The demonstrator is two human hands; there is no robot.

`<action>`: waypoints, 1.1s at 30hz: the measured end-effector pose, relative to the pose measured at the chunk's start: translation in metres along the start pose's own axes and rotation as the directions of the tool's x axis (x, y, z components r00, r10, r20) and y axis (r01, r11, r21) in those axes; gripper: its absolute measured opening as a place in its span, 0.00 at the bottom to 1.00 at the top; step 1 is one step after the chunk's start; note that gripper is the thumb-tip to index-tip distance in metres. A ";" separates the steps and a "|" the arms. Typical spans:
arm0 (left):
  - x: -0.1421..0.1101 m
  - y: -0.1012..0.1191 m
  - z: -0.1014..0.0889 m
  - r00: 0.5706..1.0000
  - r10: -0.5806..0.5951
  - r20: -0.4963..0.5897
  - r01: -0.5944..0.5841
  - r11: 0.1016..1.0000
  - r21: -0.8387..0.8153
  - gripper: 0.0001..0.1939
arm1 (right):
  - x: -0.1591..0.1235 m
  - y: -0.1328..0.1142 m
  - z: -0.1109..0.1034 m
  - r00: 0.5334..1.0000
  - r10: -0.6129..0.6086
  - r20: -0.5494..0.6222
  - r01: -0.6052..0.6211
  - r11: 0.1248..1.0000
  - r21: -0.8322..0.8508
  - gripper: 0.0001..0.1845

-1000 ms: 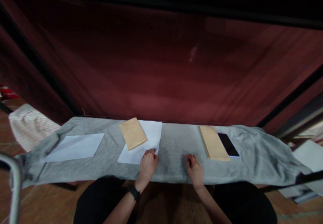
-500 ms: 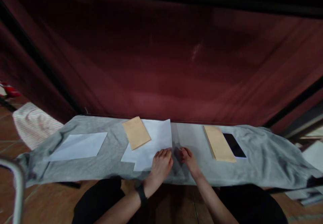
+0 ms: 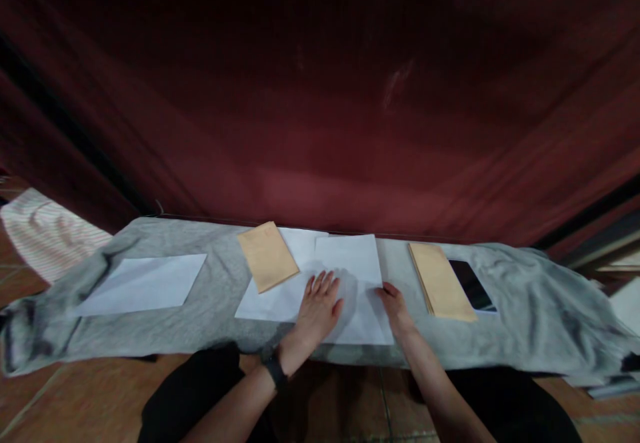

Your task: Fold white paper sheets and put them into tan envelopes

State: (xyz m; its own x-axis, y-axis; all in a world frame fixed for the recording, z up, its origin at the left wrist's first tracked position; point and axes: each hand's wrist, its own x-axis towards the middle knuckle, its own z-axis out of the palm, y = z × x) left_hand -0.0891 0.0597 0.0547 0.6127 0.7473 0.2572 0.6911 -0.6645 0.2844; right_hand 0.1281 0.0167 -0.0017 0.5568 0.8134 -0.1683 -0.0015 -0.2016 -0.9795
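Observation:
A creased white sheet of paper [image 3: 354, 256] lies in front of me, overlapping other white paper [image 3: 270, 306] on its left. My left hand [image 3: 320, 302], with a dark watch on its wrist, rests on the sheet with fingers spread. At the sheet's right edge, my right hand [image 3: 393, 302] pinches the paper between thumb and fingers. A brown envelope [image 3: 269, 256] lies on the white paper to the left of my left hand. Further right of my right hand is a stack of brown envelopes [image 3: 443, 282].
The grey cloth [image 3: 215, 323] covers a narrow bench. A dark phone [image 3: 471, 284] lies beside the envelope stack. Another white sheet [image 3: 145, 284] is at the left. A dark red panel [image 3: 320, 130] rises behind the bench, and a striped cloth [image 3: 53, 233] hangs at far left.
The top sheet now extends further right, its right edge in my right hand, which held no visible sheet before. My left hand has flattened out on it. The view has shifted slightly.

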 end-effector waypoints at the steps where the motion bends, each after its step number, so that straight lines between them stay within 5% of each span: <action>1: 0.005 -0.011 0.002 0.999 -0.049 -0.015 0.050 0.997 0.062 0.23 | 0.002 0.002 -0.011 1.000 -0.006 -0.019 0.005 1.000 -0.023 0.20; 6: 0.015 -0.055 0.011 0.975 -0.223 0.012 0.215 0.949 0.230 0.26 | 0.009 0.010 -0.057 0.997 -0.027 -0.074 0.016 0.989 -0.145 0.20; 10: 0.012 -0.061 0.011 0.954 -0.296 0.041 0.273 0.920 0.280 0.25 | 0.013 0.014 -0.075 0.991 -0.068 -0.112 0.039 0.970 -0.240 0.19; 13: 0.014 -0.049 0.016 0.968 -0.252 -0.005 0.244 0.933 0.263 0.25 | 0.014 0.017 -0.080 0.980 -0.122 -0.156 0.068 0.947 -0.314 0.20; 20: 0.011 0.009 0.049 0.992 0.089 0.086 -0.091 0.996 0.014 0.27 | 0.015 0.031 -0.078 0.957 -0.202 -0.208 0.100 0.903 -0.418 0.23; 27: -0.005 0.016 0.066 0.989 0.100 0.111 -0.109 0.990 0.087 0.28 | 0.011 0.028 -0.078 0.929 -0.309 -0.206 0.158 0.831 -0.534 0.27; 30: -0.005 0.023 0.071 0.994 0.094 0.064 -0.101 0.987 0.126 0.29 | 0.002 0.021 -0.070 0.883 -0.443 -0.155 0.242 0.712 -0.659 0.29; 33: 0.001 0.040 0.076 0.987 0.155 0.040 -0.159 0.980 0.117 0.30 | -0.008 0.019 -0.050 0.839 -0.540 0.069 0.403 0.532 -0.745 0.28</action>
State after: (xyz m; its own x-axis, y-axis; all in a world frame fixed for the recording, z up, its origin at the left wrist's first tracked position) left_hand -0.0319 0.0338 -0.0038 0.7275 0.6346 0.2609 0.6251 -0.7698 0.1295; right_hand 0.1649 -0.0210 -0.0134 0.4111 0.8286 0.3800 0.8424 -0.1859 -0.5058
